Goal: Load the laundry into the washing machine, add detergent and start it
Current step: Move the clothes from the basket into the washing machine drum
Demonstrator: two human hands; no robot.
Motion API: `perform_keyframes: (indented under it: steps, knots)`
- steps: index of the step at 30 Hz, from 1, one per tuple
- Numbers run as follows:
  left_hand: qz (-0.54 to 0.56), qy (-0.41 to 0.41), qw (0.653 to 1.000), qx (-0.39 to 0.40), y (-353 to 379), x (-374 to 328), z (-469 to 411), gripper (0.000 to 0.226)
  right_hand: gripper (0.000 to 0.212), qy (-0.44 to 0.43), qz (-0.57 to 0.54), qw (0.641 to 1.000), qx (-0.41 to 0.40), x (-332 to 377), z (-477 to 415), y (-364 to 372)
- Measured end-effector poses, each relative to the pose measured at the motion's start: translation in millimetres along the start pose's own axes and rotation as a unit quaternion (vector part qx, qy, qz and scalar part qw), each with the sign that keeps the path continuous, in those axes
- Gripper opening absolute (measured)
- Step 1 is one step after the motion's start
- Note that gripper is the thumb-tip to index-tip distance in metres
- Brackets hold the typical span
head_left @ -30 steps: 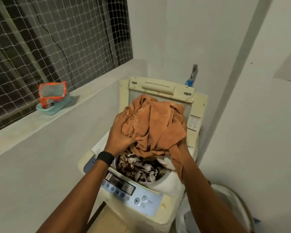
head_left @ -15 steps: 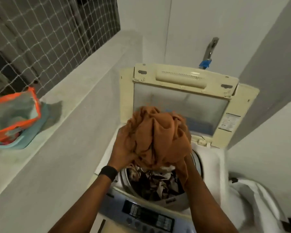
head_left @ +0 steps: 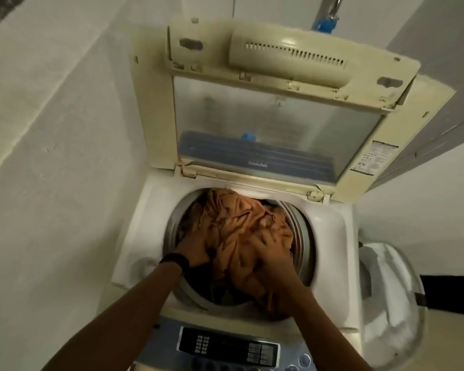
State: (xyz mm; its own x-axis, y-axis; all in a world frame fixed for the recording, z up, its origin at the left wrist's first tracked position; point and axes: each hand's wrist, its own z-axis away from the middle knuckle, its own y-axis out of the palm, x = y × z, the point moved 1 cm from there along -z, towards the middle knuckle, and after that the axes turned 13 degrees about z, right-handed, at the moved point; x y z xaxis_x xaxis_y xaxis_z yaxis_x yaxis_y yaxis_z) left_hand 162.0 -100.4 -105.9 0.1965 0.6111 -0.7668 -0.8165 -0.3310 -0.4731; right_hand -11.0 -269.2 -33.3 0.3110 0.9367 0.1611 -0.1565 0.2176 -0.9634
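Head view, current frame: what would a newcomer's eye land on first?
The orange cloth bunched in the round drum opening of the top-loading washing machine, centre frame, with the left hand and right hand both on it. Behind it the yellowed lid stands open with its clear window, filling the upper half. The dark control panel sits at the bottom edge between the forearms.

Round grey drum mouth (head_left: 302,234) nearly filled by crumpled orange cloth (head_left: 241,218); dark gap at near rim. Raised cream glass-paned lid (head_left: 276,116) blocks rear. White plaster wall (head_left: 51,183) close on left.
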Motion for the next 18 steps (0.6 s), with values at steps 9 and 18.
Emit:
perform_keyframes:
  steps: [9,18]
  knots:
    - [0.015,-0.106,0.994,-0.009,-3.3,-11.1,-37.4,0.123,0.06,-0.063,0.005,0.95,0.305,-49.7,-48.2,87.0]
    - [-0.187,0.031,0.977,-0.098,7.1,-45.9,15.0,0.075,0.104,0.053,-0.147,0.985,0.077,7.0,-105.0,13.1]
